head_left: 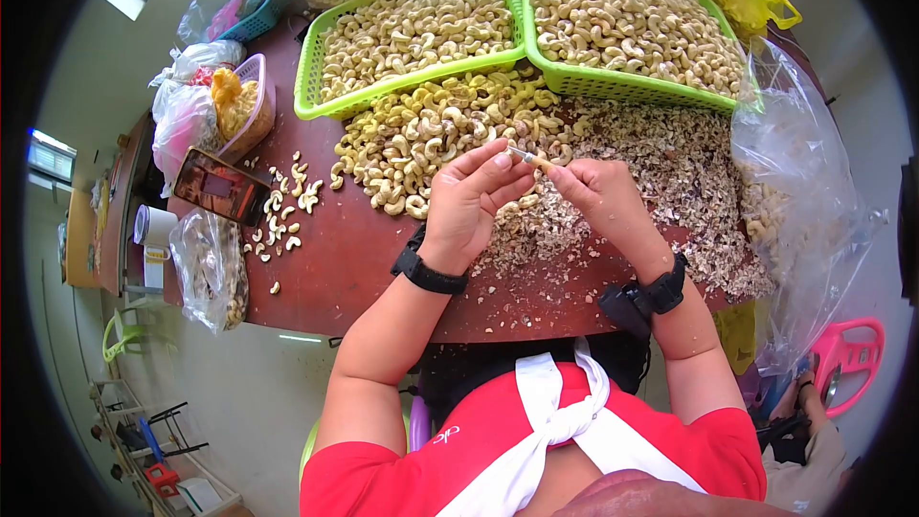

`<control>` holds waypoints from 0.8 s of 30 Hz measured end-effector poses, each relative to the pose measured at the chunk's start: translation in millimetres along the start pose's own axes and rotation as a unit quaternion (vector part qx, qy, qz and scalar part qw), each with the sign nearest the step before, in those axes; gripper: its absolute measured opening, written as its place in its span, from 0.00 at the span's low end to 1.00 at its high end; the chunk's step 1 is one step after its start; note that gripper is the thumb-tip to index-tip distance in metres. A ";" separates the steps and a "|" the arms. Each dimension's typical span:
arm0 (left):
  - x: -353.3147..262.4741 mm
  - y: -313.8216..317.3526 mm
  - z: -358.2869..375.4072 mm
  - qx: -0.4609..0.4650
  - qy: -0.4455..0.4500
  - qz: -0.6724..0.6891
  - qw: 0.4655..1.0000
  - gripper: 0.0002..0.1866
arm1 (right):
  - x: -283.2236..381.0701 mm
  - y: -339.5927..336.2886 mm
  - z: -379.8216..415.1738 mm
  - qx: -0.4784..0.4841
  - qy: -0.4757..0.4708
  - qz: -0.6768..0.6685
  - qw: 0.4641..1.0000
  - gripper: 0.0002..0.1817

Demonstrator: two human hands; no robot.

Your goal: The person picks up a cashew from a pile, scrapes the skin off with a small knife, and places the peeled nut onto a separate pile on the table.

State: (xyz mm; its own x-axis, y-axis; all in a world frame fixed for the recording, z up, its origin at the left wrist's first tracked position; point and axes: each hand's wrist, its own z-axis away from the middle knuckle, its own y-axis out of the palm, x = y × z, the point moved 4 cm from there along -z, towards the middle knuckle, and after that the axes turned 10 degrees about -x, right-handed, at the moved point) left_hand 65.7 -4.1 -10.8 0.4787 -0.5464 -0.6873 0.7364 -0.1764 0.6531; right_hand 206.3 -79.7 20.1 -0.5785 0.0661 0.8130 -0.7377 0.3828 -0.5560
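Observation:
My left hand (472, 193) is closed in a pinch of thumb and forefinger; what lies between the tips is too small and covered to make out. My right hand (605, 193) grips a small knife (538, 162) by its light wooden handle, and the short metal blade points at the left fingertips. Beneath and behind both hands spreads a heap of loose cashew nuts (412, 139), some with brown skin on them. Flaky skin peelings (661, 168) cover the table beside and under my right hand.
Two green baskets (304, 86) (613, 86) full of cashews stand at the back. On the left are a phone (220, 187), scattered cashew pieces (287, 215), a pink basket (263, 120) and a plastic bag (211, 268). A large clear bag (804, 191) hangs over the right edge; another person's leg (814, 412) shows beyond.

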 end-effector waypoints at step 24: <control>1.9 1.4 2.1 -0.024 0.020 0.007 0.999 0.08 | 0.2 4.0 0.5 0.009 0.000 0.010 1.000 0.22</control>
State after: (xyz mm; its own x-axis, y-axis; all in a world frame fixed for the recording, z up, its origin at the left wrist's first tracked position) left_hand 66.7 -7.1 -10.5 0.5071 -0.5145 -0.6915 0.7513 -0.1293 0.6472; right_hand 203.1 -78.5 17.9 -0.5933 0.0728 0.8017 -0.7325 0.3641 -0.5752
